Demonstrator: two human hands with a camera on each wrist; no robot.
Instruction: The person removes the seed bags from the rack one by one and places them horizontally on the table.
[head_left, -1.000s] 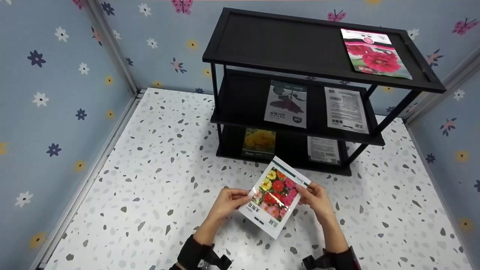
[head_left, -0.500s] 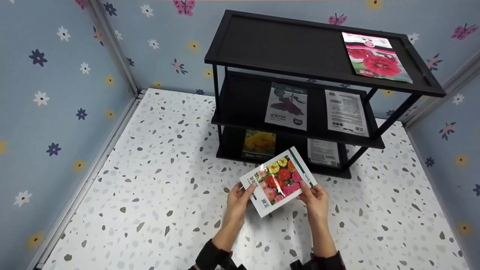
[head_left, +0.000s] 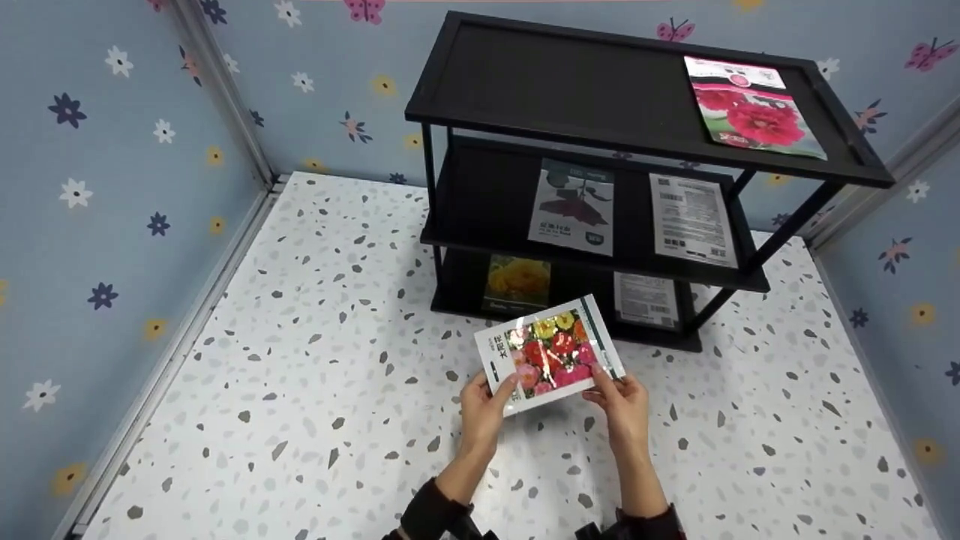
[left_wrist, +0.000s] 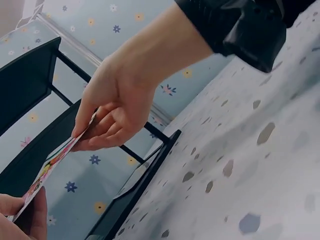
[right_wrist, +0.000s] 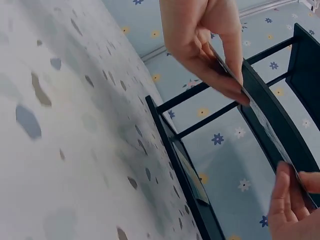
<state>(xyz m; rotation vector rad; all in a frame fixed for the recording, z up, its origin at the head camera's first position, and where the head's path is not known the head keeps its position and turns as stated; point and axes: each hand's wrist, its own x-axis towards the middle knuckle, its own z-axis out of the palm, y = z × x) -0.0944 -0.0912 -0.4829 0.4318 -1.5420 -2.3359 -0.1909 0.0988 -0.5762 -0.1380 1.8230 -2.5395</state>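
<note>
A flat white seed packet [head_left: 487, 352] printed with red, pink and yellow flowers is held up between both hands, above the speckled surface and in front of the shelf. It lies sideways, its green band to the right and its lettering at the left. My left hand [head_left: 482, 420] pinches the lower left end, thumb on the printed face. At the lower right end my right hand [head_left: 625, 412] pinches it, thumb likewise on top. Seen nearly edge-on in the left wrist view, the packet [left_wrist: 52, 162] runs between the left hand [left_wrist: 120, 102] and the right fingers [left_wrist: 37, 215].
A black three-tier shelf [head_left: 570, 82] stands at the back. A pink-flower packet [head_left: 757, 112] lies on its top; a dark-leaf packet [head_left: 574, 210] and a back-side-up packet [head_left: 691, 221] lie in the middle; a yellow-flower packet [head_left: 517, 283] and another packet [head_left: 646, 300] lie below. Patterned walls [head_left: 112, 225] enclose the area.
The seed packet has turned clockwise, its green band swinging to the right. My left hand has shifted its grip from the long left edge to the lettered end. The shelf packets stay put.
</note>
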